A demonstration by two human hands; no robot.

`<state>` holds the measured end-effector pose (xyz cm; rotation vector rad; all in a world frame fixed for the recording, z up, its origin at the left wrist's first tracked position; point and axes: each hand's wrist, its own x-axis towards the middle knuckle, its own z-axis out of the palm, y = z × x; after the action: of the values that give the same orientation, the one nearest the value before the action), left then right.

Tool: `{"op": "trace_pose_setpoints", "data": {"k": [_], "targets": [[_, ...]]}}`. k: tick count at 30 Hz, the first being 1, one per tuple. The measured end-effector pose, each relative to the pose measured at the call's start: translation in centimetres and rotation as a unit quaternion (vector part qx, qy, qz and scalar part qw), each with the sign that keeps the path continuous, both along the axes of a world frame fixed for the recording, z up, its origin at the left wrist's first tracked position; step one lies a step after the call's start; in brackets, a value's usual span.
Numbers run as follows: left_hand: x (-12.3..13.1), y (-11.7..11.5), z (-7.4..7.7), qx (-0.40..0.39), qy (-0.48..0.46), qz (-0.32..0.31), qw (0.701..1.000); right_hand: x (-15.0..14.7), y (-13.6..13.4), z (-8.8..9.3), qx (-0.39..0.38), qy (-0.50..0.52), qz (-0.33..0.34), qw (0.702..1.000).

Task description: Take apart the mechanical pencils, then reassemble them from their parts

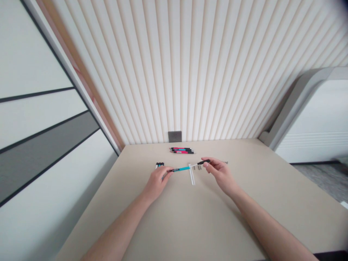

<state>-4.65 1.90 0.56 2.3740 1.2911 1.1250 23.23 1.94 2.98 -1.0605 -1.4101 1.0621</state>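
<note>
My left hand (156,182) is closed round the rear end of a teal pen barrel (184,168), which points to the right. Between thumb and fingers, my right hand (221,176) pinches a black pen grip section (202,162). A thin white refill (193,165) runs from that section to the open end of the barrel; whether its tip is inside, I cannot tell. Below them, white refills (192,178) lie on the table. Small springs (199,168) lie beside these, to the right. Several black-ended pen parts (160,164) sit behind my left hand, partly hidden by it.
Several pink and teal pens (181,150) lie together towards the back of the beige table (174,224). More small parts (225,162) show just beyond my right hand. A dark socket (174,136) is set in the ribbed wall behind. A white cabinet (49,181) stands left.
</note>
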Motion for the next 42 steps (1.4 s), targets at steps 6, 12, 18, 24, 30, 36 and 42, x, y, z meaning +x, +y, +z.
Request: {"op": "trace_pose_setpoints", "data": {"k": [6,12,18,24,30,36,42], "targets": [[0.09,-0.05,0.17,-0.002,0.0,0.002,1.0,0.29,0.31,-0.19,0.019,-0.013,-0.023,0.999],[0.06,0.0,0.01,-0.01,0.003,-0.005,1.0,0.12,0.23,-0.06,0.014,0.011,-0.01,1.0],[0.09,-0.1,0.06,-0.02,0.02,-0.015,0.999,0.03,0.18,-0.41,0.009,0.0,0.019,1.0],[0.0,-0.05,-0.08,-0.022,0.019,-0.009,1.0,0.13,0.23,-0.87,0.005,-0.047,0.015,0.999],[-0.06,0.03,-0.19,-0.019,0.002,0.013,1.0,0.32,0.2,-0.43,0.008,-0.02,0.007,1.0],[-0.08,0.06,-0.22,-0.031,0.001,0.041,0.999,0.52,0.29,-0.15,0.009,0.005,-0.003,1.0],[0.14,-0.09,0.14,-0.06,-0.02,0.045,0.997,0.76,0.35,0.0,0.0,0.014,0.002,1.0]]}}
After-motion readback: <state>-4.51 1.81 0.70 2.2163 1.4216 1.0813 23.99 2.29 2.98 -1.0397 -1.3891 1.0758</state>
